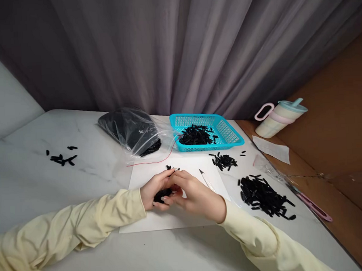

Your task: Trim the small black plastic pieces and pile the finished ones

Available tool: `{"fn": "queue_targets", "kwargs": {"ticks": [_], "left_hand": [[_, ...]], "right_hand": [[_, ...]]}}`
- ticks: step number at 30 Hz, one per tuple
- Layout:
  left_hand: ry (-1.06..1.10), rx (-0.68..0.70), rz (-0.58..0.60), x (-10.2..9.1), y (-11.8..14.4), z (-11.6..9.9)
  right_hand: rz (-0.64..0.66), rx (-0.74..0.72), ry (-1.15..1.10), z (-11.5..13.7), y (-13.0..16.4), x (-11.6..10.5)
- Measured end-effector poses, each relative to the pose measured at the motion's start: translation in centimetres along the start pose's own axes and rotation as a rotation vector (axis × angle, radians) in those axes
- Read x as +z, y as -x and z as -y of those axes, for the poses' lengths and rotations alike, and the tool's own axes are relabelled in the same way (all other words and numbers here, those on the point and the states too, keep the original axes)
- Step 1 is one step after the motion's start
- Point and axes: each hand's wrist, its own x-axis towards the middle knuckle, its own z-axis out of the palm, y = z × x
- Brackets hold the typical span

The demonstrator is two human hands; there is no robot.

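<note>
Above a white sheet of paper my two hands meet. My left hand is curled around several small black elongated pieces, which show between the fingers. My right hand reaches over from the right, its fingers bent and touching the same cluster; what its fingertips pinch is hidden. A few more black bits lie on the paper just beyond the hands. Right of my right hand, a craft knife with a pointed blade rests on the paper.
A clear zip bag of black pieces and a blue basket stand behind. Loose piles lie at right, by the basket and far left. A tumbler and pink-handled tool are at right.
</note>
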Motion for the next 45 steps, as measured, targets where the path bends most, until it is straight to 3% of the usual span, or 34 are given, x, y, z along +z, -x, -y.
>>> {"fn": "queue_targets", "kwargs": {"ticks": [6, 11, 17, 22, 28, 39, 45], "left_hand": [[-0.051, -0.003, -0.025, 0.0, -0.4, 0.2], [-0.113, -0.048, 0.055, 0.1, -0.4, 0.1], [-0.264, 0.014, 0.060, 0.4, 0.2, 0.3], [-0.343, 0.024, 0.067, 0.5, 0.4, 0.4], [-0.451, 0.034, 0.014, 1.1, 0.7, 0.8], [-0.624, 0.040, 0.012, 1.0, 1.0, 1.5], [-0.484, 0.043, 0.197, 1.2, 1.1, 1.3]], "right_hand": [[0.047, 0.129, -0.140, 0.4, -0.6, -0.3], [0.019, 0.158, -0.230, 0.3, -0.4, -1.2], [-0.037, 0.434, -1.086, -0.5, 2.8, -1.5], [-0.111, 0.492, -1.409, -2.2, 4.2, -0.1], [-0.111, 0.472, -1.458, -2.9, 4.2, 1.0], [-0.114, 0.484, -1.482, -2.6, 4.3, 1.3], [-0.117, 0.456, -1.347, -2.6, 4.4, 1.7]]}}
